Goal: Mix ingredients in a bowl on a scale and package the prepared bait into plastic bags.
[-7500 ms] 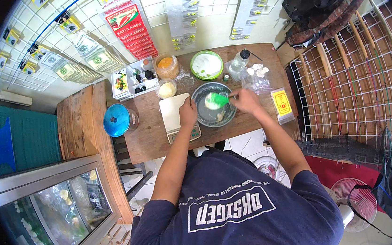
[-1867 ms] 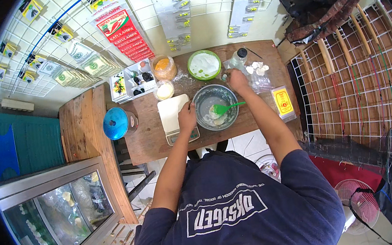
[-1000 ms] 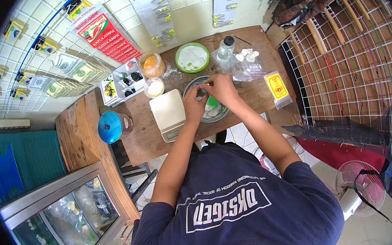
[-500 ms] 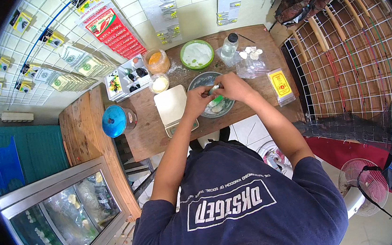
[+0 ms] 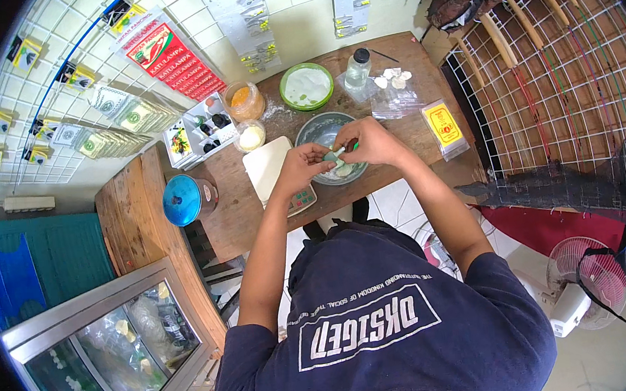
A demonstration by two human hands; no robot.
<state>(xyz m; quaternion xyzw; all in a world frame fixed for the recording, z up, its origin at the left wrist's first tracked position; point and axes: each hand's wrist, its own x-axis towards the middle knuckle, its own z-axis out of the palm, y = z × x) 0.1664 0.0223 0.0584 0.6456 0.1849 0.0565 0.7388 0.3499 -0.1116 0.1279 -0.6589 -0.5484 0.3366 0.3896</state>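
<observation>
While a small vial (image 5: 330, 157) is being pinched at one end by the left hand (image 5: 303, 168) and at the other by the right hand (image 5: 372, 143), it is being held over a grey bowl (image 5: 319, 124). Farther back, white powder (image 5: 309, 79) is being held in a green bowl (image 5: 310, 107).

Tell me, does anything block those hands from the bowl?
Only the small container that the left hand and right hand hold above the bowl, plus a green spatula, partly hidden by the right hand. Nothing else visible blocks it; the scale stands to the left.
</observation>
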